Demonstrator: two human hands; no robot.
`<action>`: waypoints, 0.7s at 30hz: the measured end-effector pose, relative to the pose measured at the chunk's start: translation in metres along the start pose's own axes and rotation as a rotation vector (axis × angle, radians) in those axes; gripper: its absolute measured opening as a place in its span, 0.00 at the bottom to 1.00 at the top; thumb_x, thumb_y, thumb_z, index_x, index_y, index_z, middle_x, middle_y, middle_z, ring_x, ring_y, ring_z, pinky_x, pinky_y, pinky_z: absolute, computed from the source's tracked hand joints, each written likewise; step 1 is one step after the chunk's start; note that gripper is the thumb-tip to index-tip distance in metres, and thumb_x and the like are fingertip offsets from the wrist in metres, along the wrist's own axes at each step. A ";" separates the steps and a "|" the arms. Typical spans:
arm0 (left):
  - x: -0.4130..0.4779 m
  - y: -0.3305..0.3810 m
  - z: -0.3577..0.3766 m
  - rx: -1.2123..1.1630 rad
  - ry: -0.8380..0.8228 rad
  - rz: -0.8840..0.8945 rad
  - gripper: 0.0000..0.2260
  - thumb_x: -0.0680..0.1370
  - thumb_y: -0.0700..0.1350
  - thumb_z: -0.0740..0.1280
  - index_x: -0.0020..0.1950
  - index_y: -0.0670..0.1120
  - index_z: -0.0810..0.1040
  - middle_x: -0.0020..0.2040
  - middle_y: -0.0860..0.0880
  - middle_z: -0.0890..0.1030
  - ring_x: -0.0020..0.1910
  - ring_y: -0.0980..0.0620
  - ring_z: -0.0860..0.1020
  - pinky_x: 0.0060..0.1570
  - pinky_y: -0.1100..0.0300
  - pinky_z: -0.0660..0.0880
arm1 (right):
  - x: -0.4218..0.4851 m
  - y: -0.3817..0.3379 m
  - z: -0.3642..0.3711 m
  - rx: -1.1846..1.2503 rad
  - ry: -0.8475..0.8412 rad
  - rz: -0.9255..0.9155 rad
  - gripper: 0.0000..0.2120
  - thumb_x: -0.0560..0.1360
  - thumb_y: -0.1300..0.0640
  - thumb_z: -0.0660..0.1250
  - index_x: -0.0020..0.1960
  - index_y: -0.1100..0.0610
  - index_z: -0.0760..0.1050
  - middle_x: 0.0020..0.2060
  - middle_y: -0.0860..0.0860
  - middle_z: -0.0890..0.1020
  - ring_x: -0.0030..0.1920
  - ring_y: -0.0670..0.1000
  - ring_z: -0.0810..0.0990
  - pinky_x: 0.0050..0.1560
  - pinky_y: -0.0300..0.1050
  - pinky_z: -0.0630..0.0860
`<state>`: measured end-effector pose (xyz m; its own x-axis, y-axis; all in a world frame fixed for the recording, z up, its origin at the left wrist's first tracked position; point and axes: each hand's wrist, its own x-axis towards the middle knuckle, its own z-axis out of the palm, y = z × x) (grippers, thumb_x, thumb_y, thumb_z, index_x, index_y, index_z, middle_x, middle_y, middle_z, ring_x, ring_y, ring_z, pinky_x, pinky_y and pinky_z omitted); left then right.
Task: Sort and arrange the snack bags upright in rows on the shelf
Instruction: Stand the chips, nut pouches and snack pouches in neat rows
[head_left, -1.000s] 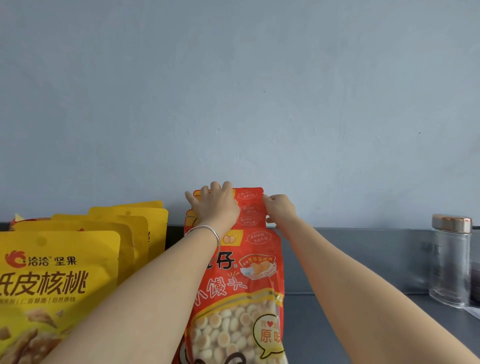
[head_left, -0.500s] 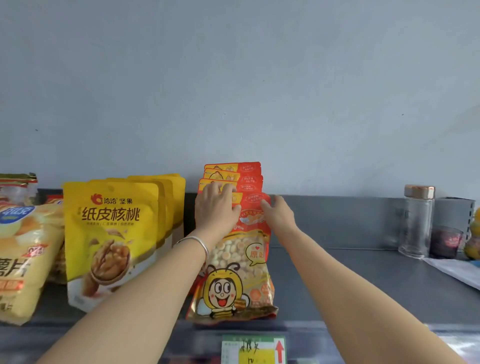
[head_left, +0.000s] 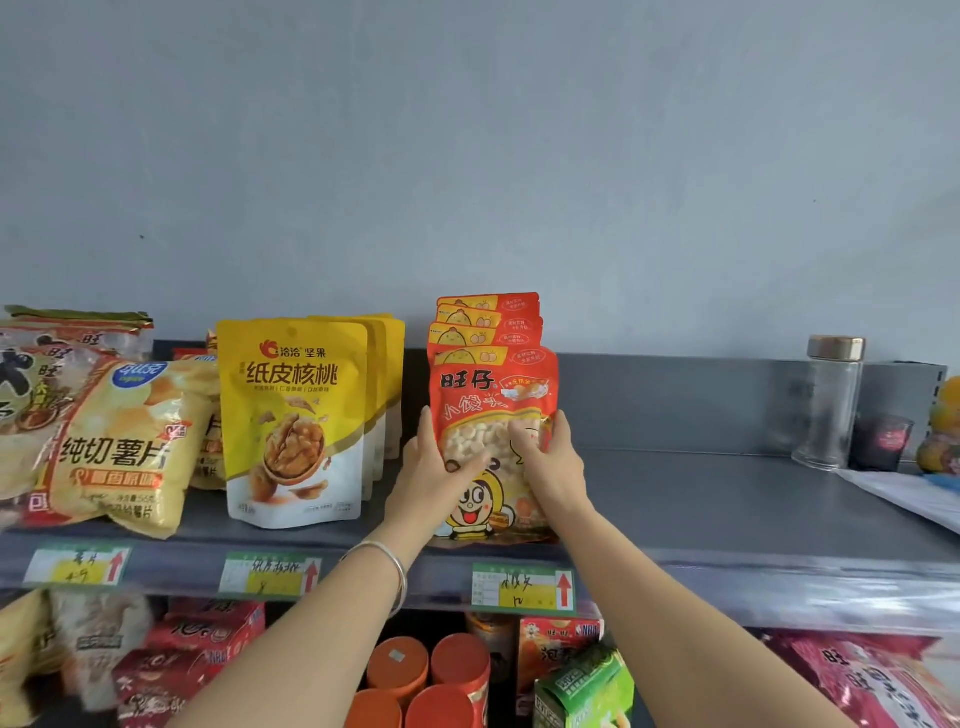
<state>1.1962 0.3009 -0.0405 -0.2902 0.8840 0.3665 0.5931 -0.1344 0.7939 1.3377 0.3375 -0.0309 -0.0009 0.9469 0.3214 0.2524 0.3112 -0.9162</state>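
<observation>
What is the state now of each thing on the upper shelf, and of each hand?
Front red snack bag: upright, held by both hands.
Red snack bags behind it: upright, in a row.
Yellow walnut bags: upright, in a row.
Potato chip bag: leaning, not upright.
Glass jar: upright, lid on.
Left hand: grips the front bag's left edge.
Right hand: grips its right edge.

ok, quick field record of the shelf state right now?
left hand: grips front red bag at its left edge
right hand: grips same bag at its right edge
front red bag: upright, front of a row of red bags
yellow walnut bags: upright row, left of red row
chip bags: far left, leaning
glass jar: right, upright
shelf: grey
</observation>
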 end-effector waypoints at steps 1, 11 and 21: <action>-0.001 -0.001 0.000 0.032 -0.019 0.021 0.45 0.71 0.64 0.66 0.76 0.57 0.40 0.75 0.49 0.58 0.71 0.46 0.64 0.65 0.44 0.67 | -0.002 0.000 0.001 -0.017 -0.006 -0.013 0.40 0.72 0.34 0.62 0.77 0.47 0.51 0.68 0.52 0.74 0.64 0.57 0.76 0.62 0.59 0.74; -0.008 -0.004 0.002 0.078 -0.041 0.120 0.42 0.73 0.61 0.68 0.76 0.57 0.43 0.74 0.50 0.59 0.70 0.49 0.65 0.61 0.54 0.68 | -0.003 0.005 0.003 -0.206 0.022 -0.162 0.34 0.78 0.40 0.58 0.78 0.46 0.48 0.69 0.50 0.73 0.66 0.54 0.75 0.61 0.57 0.75; -0.015 -0.005 0.001 0.117 0.110 0.222 0.34 0.76 0.58 0.64 0.76 0.53 0.50 0.74 0.51 0.59 0.72 0.51 0.61 0.65 0.52 0.69 | -0.010 0.003 0.005 -0.296 0.008 -0.127 0.33 0.79 0.41 0.57 0.79 0.49 0.49 0.72 0.56 0.66 0.71 0.59 0.66 0.67 0.58 0.68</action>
<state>1.1988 0.2886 -0.0508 -0.2194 0.7838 0.5809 0.7323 -0.2612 0.6289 1.3340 0.3297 -0.0383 -0.0437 0.9009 0.4318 0.5216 0.3892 -0.7592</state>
